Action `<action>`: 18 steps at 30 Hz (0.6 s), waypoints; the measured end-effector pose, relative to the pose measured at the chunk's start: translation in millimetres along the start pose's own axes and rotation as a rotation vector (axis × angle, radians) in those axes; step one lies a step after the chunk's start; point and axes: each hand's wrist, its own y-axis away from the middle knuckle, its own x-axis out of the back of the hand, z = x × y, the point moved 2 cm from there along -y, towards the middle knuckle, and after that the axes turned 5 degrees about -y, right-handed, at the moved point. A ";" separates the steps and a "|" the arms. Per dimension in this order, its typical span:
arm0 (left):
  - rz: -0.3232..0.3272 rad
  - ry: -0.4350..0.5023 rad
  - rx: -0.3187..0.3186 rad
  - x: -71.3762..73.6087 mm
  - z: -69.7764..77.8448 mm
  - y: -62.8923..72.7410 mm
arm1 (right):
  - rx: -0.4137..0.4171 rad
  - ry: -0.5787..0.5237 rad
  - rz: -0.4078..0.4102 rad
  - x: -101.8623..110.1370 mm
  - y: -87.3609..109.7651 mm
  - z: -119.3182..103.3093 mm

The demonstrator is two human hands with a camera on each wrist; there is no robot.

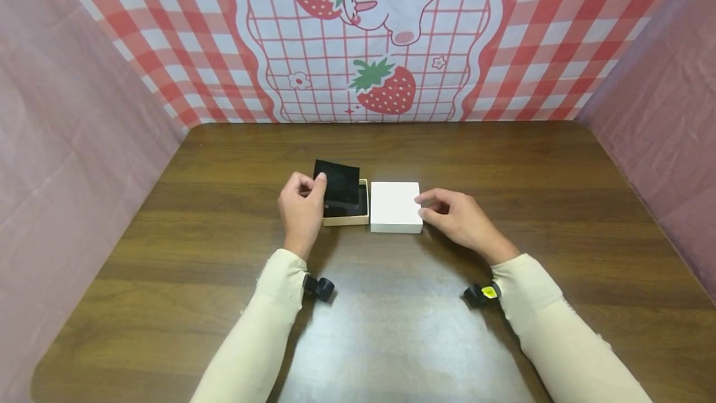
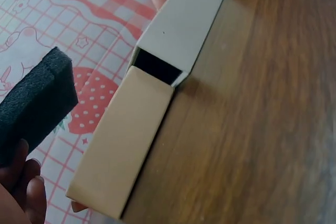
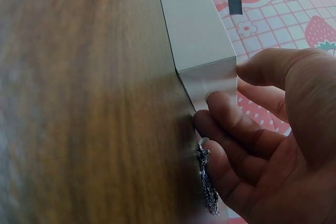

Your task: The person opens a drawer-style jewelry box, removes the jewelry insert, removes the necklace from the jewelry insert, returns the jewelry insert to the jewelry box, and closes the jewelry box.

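Note:
My left hand [image 1: 302,205] pinches a thin black foam pad [image 1: 339,183] by its edge, tilted above the box base. In the left wrist view the foam pad [image 2: 44,95] is raised clear of the tan box base [image 2: 123,140]. That open base [image 1: 345,221] has a black interior, partly covered by the pad. Right beside it stands a white box lid [image 1: 395,203]. My right hand [image 1: 460,216] rests its fingertips at the lid's right side, fingers loosely bent. By those fingertips lies a silver chain [image 3: 208,182], hidden in the head view.
The brown wooden table [image 1: 391,316] has rounded corners. Behind it hangs a red-and-white strawberry-print cloth [image 1: 386,89]. Pink curtains [image 1: 67,160] close off both sides. Each wrist wears a small black camera [image 1: 320,288].

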 end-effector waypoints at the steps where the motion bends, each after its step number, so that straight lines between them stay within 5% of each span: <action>1: -0.006 -0.011 0.002 0.0 -0.7 -0.2 | 0.002 -0.001 0.000 0.0 0.1 0.0; 18: -0.060 -0.253 -0.032 1.1 -5.4 -3.4 | 0.001 -0.005 0.001 -0.5 0.5 0.0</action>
